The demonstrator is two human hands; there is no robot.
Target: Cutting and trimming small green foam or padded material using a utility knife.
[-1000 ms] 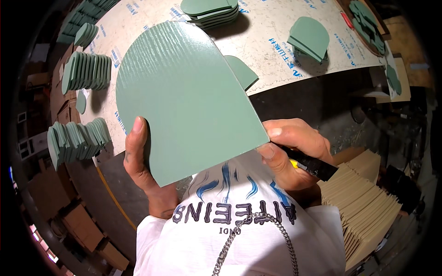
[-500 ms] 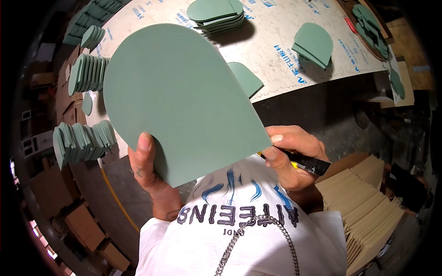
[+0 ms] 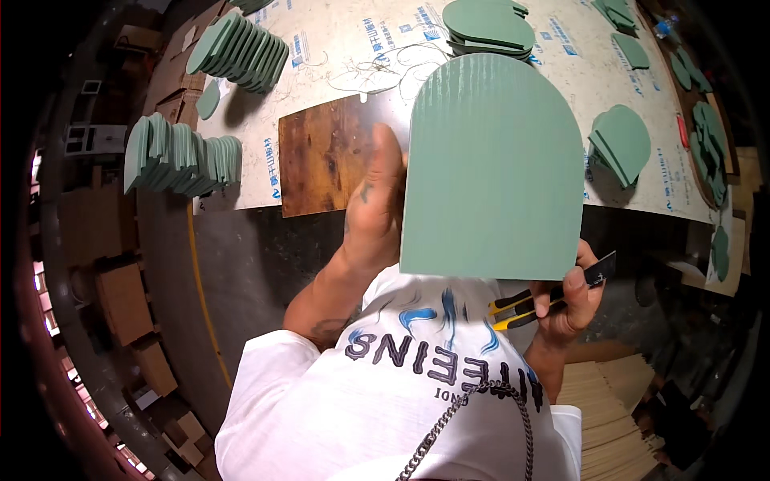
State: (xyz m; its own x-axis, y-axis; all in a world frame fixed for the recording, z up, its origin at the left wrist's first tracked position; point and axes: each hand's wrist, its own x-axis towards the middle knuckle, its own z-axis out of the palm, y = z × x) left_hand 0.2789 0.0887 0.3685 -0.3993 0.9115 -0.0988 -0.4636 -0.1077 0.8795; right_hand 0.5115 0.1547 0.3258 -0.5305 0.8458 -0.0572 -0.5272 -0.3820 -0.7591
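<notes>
The green arched board [image 3: 493, 172] is standing in front of my chest, just above the near edge of the surface, its rounded end pointing away and its straight edge lying toward me. It is sitting farther right and squarer to me than half a second ago, when it was tilting left under my thumb; now its whole face is showing, and the holding seems to be falling mainly to one side. My right hand [image 3: 571, 293] is pinching the near right corner, and its fingers are also wrapping round a tool [image 3: 513, 313] with black-and-yellow handles and a flat black end. My left hand [image 3: 375, 200] is keeping beside the left edge, its thumb standing up clear of the face; its fingers are hiding behind the board, so I cannot be telling how far they are spreading or whether they are touching. Just left, a brown wooden sheet [image 3: 317, 160] is lying on the pale surface [image 3: 325, 32]. Beyond the board's rounded end, a stack of green boards [image 3: 488, 22] is resting, while two rows of green pieces [image 3: 183, 156] are standing at left and a smaller pile [image 3: 627, 144] is sitting at right. Tan sheets [image 3: 605, 413] are bundling low beside my right side.
</notes>
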